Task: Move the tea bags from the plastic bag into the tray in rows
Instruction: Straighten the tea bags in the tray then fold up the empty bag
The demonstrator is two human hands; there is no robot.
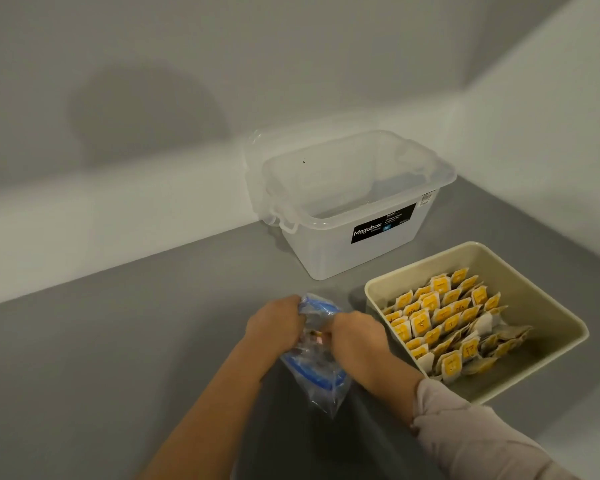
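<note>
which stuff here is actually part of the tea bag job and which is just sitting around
Part of the job:
- plastic bag, gripped by the left hand and right hand
- beige tray
- tea bags standing in rows in the tray

Just lying about:
- clear Megabox storage box, with nothing visible inside
- grey counter

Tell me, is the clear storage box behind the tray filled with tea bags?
No, the clear storage box looks empty inside, while the tea bags stand in rows in the beige tray.
</note>
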